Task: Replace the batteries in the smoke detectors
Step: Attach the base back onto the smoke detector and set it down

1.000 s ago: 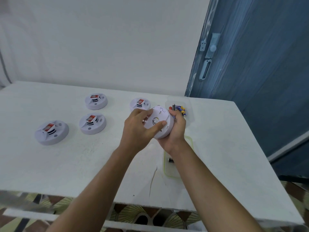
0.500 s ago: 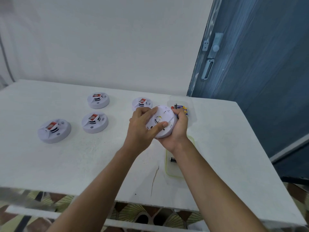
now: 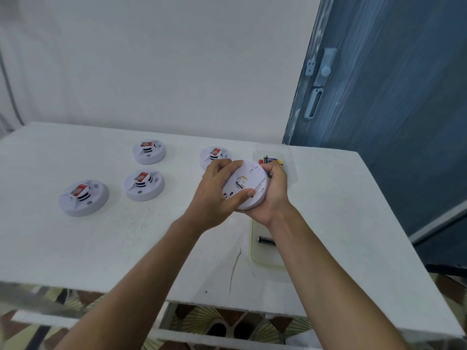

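hold | we grip one smoke detector (image 3: pixel 249 183) with left hand (image 3: pixel 214 198) and right hand (image 3: pixel 275 198), tilted, label side toward us, above the desk (image 3: pixel 341 210) | four more detectors (image 3: pixel 144 185) on desk at 9 to 11 o'clock of it | batteries (image 3: pixel 274 161) at 1 o'clock | lone battery (image 3: pixel 265 240) in a tray (image 3: pixel 267 261) at 5 o'clock

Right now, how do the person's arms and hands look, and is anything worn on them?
The left hand and the right hand wear no gloves; no ring, watch or bracelet shows. The left forearm and the right forearm are bare to the picture's lower edge: no sleeves.
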Motion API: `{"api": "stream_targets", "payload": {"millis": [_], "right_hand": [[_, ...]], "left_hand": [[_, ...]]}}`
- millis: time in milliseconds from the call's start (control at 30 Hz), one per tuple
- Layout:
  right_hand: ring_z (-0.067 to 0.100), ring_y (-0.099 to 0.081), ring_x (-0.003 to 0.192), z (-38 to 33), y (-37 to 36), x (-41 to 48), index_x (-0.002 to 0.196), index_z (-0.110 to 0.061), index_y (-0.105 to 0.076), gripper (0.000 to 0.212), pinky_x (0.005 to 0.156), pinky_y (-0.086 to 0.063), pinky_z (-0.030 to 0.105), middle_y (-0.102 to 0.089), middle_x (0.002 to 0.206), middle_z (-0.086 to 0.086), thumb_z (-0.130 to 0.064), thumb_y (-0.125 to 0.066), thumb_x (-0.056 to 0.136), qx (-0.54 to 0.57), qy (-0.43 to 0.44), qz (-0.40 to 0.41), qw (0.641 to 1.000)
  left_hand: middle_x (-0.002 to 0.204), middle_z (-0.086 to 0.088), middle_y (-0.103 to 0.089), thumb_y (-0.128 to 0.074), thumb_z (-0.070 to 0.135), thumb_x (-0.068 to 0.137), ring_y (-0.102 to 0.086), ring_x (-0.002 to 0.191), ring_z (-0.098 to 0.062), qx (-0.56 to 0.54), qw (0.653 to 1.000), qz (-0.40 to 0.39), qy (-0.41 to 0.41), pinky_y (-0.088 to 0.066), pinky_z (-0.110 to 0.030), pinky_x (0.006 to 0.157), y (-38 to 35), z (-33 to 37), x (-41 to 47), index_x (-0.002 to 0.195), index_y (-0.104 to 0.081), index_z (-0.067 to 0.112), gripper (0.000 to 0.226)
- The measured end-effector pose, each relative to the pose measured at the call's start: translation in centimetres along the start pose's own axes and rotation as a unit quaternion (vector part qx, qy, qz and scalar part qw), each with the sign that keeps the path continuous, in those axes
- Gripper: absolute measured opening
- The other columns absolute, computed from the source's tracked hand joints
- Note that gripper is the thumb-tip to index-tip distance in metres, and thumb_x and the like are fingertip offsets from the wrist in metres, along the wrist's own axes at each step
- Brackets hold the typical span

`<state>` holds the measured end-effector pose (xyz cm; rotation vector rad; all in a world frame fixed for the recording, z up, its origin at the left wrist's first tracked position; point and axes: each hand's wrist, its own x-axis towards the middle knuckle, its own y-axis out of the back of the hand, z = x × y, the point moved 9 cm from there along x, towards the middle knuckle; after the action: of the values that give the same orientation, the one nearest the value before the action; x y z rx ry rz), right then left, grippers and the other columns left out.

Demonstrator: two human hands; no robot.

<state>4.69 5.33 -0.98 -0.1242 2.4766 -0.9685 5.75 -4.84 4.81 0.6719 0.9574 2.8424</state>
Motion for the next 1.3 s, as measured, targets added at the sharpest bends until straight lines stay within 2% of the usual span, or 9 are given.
{"api": "stream_targets", "payload": {"millis": [167, 300, 500, 600, 733, 900, 1000, 1100, 1300], "right_hand": [[0.032, -0.062, 0.093, 0.3, 0.6, 0.0, 0.094, -0.012, -0.076, 0.053, 0.08, -0.046, 0.039, -0.072, 0.096, 0.015, -0.048, -0.038, 0.088, -0.007, -0.014, 0.004, 1.0], [0.031, -0.061, 0.093, 0.6, 0.7, -0.2, 0.1, -0.012, -0.073, 0.053, 0.079, -0.046, 0.037, -0.07, 0.099, 0.015, -0.049, -0.037, 0.089, -0.009, -0.026, 0.004, 1.0], [0.034, -0.064, 0.095, 0.1, -0.1, -0.3, 0.093, -0.011, -0.079, 0.049, 0.098, -0.045, 0.051, -0.071, 0.104, 0.016, -0.042, -0.042, 0.088, 0.001, -0.027, -0.02, 0.999], [0.037, -0.064, 0.096, 0.0, -0.3, -0.3, 0.093, -0.011, -0.078, 0.046, 0.105, -0.041, 0.057, -0.072, 0.103, 0.019, -0.04, -0.042, 0.09, -0.002, -0.028, -0.019, 0.999], [0.04, -0.061, 0.1, 0.1, -0.3, -0.2, 0.104, -0.011, -0.07, 0.042, 0.097, -0.045, 0.057, -0.073, 0.1, 0.021, -0.041, -0.041, 0.094, 0.034, -0.04, 0.003, 0.999], [0.038, -0.062, 0.093, 0.5, -0.4, -0.3, 0.104, -0.007, -0.068, 0.043, 0.109, -0.034, 0.056, -0.073, 0.094, 0.021, -0.038, -0.039, 0.097, 0.042, -0.044, 0.009, 0.998], [0.036, -0.062, 0.093, 0.8, -0.1, -0.3, 0.109, -0.004, -0.066, 0.045, 0.092, -0.045, 0.046, -0.071, 0.1, 0.021, -0.04, -0.042, 0.096, 0.044, -0.048, 0.026, 0.998], [0.033, -0.061, 0.1, 0.7, 0.4, -0.3, 0.11, -0.013, -0.066, 0.046, 0.071, -0.047, 0.036, -0.067, 0.108, 0.015, -0.05, -0.042, 0.096, 0.003, -0.046, 0.05, 0.998], [0.022, -0.062, 0.112, -0.5, 0.8, -0.2, 0.123, -0.028, -0.064, 0.048, 0.091, -0.044, 0.042, -0.069, 0.113, 0.003, -0.062, -0.04, 0.098, -0.138, 0.031, 0.075, 0.987]], "left_hand": [[0.126, 0.004, -0.044, -0.062, 0.063, 0.073, -0.046, 0.116, -0.017, 0.003, 1.0, -0.015, 0.0, -0.046, -0.043, 0.098, -0.3, -0.3, -0.3, 0.137, -0.051, 0.022, 0.076], [0.125, 0.005, -0.044, -0.063, 0.065, 0.072, -0.045, 0.117, -0.018, 0.028, 0.999, -0.037, 0.006, -0.044, -0.034, 0.097, -0.1, -0.4, -0.4, 0.14, -0.049, 0.023, 0.081], [0.126, 0.012, -0.06, -0.049, 0.031, 0.099, -0.053, 0.109, -0.001, 0.011, 1.0, -0.012, 0.005, -0.039, -0.008, 0.087, 2.1, -0.6, -0.2, 0.133, -0.057, 0.025, 0.035], [0.119, 0.017, -0.063, -0.045, 0.019, 0.101, -0.053, 0.108, 0.01, -0.047, 0.998, 0.001, 0.032, -0.036, 0.0, 0.085, 3.1, -1.0, -0.8, 0.123, -0.063, 0.03, 0.03], [0.132, 0.011, -0.059, -0.062, 0.025, 0.091, -0.047, 0.127, -0.003, -0.018, 0.995, 0.002, -0.093, -0.038, -0.019, 0.103, 3.5, 0.7, -1.9, 0.126, -0.064, 0.023, 0.034], [0.136, 0.009, -0.057, -0.081, 0.036, 0.076, -0.044, 0.132, -0.014, 0.03, 0.989, -0.009, -0.142, -0.043, -0.036, 0.104, 2.1, 0.9, -2.8, 0.13, -0.062, 0.022, 0.059], [0.131, 0.008, -0.062, -0.081, 0.03, 0.078, -0.051, 0.127, -0.014, 0.039, 0.988, 0.016, -0.15, -0.046, -0.039, 0.101, 1.9, 0.7, -2.6, 0.127, -0.064, 0.019, 0.053], [0.13, 0.008, -0.061, -0.073, 0.029, 0.085, -0.053, 0.124, -0.01, 0.039, 0.989, 0.021, -0.142, -0.046, -0.032, 0.101, 1.9, 0.8, -2.5, 0.13, -0.061, 0.017, 0.048], [0.103, 0.024, -0.066, -0.05, 0.037, 0.098, -0.06, 0.093, 0.004, -0.055, 0.997, 0.045, 0.029, -0.049, -0.017, 0.079, 2.3, -0.7, -1.6, 0.122, -0.06, 0.027, 0.028]]}}
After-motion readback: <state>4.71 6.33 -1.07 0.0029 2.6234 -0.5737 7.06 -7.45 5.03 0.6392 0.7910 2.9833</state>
